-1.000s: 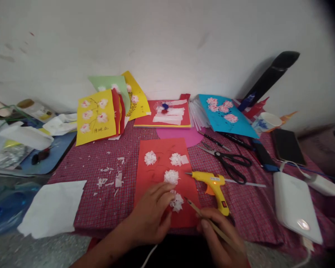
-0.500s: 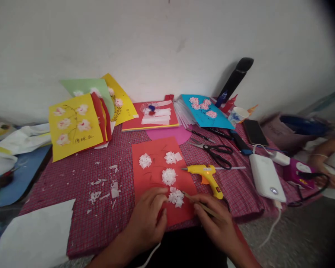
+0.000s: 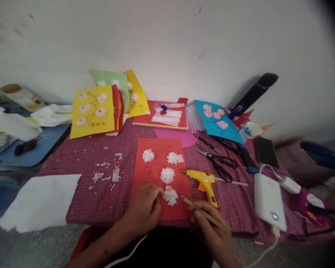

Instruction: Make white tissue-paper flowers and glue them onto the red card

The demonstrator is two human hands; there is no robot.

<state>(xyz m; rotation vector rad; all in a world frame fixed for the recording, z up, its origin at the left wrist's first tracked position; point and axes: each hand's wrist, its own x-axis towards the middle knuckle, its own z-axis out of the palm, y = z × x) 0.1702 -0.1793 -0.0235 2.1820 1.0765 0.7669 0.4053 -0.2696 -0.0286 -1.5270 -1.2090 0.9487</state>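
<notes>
A red sheet of paper [image 3: 144,180] lies before me with several white paper flowers on it and faint dark lines between them. My left hand [image 3: 145,208] rests on the sheet's lower left with curled fingers, the fingertips at the left edge of the lowest white flower [image 3: 171,196]. Whatever those fingers pinch, if anything, is hidden. In my right hand [image 3: 212,221] is a thin wooden-handled paintbrush [image 3: 188,202], its tip close to that flower's right side. Just right of the sheet, a yellow glue gun [image 3: 202,176] lies with its nozzle pointing over the paper edge.
Black scissors [image 3: 216,160] and a white power bank [image 3: 269,201] lie to the right. White paper scraps [image 3: 115,175] litter the checked cloth [image 3: 100,204] on the left, near a white sheet [image 3: 44,203]. Yellow flower cards [image 3: 93,109] and a blue card [image 3: 219,121] stand behind.
The view has swung slightly, so the background things sit differently. My right hand and the brush are a little lower, with the brush tip still beside the lowest flower. My left hand stays by it.
</notes>
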